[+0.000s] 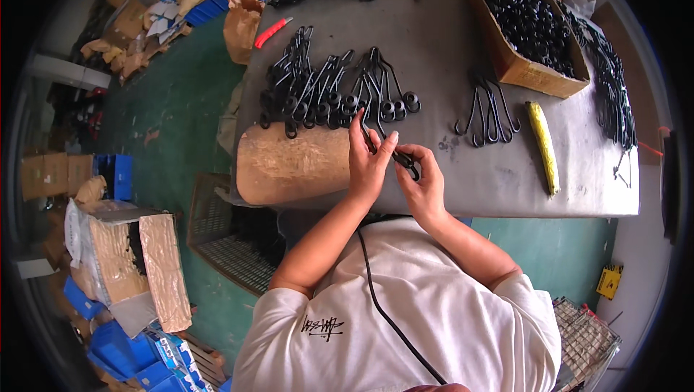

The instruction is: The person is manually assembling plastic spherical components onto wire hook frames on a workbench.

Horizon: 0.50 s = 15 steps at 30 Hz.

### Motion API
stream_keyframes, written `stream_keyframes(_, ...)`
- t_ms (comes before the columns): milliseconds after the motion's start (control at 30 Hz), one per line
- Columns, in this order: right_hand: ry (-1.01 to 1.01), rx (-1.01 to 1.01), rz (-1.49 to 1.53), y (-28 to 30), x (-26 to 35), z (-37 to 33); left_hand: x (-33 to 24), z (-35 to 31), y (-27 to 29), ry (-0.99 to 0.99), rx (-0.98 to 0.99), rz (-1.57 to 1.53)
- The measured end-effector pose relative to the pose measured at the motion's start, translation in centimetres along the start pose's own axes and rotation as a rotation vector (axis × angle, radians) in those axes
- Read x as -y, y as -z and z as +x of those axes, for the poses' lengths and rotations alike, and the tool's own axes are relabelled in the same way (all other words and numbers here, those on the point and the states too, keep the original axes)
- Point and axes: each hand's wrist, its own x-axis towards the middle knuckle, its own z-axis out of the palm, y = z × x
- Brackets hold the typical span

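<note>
A bent black metal rod with a looped end (407,163) is held between both hands just above the near edge of the grey metal-topped table (434,52). It is probably gripped at two places so that it can be steadied and turned; the exact contact is partly hidden by the fingers.

With the hands taken as the clock's hub, a heap of black bent rods with round black ends (318,95) is laid at half past ten, its round ends mostly turned toward the person, perhaps for easy counting or picking. An open brown cardboard box of small black rounded parts (506,68) is set at half past one, seemingly within reach. A small cluster of black wire hooks (491,121) is kept apart at two o'clock, and a yellow wrapped stick (542,150) is placed at three. A tan rectangular board (293,164) is found at nine.

The left hand (370,164) is partly closed round the rod, its fingers pointed toward twelve and its thumb toward one. The right hand (425,184) is curled in a pinch at the looped end. The forearms are angled inward, toward one and eleven o'clock, with both elbows bent.
</note>
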Motion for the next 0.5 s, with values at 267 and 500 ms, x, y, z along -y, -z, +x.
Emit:
stream_keyframes(267, -0.060, -0.038, 0.034, 0.1, 0.1, 0.3, 0.8, -0.1, -0.4, 0.083, -0.006, -0.121)
stream_keyframes(500, -0.257, 0.081, 0.090, 1.0, -0.7, 0.7, 0.6, 0.1, -0.5, 0.151, -0.056, -0.101)
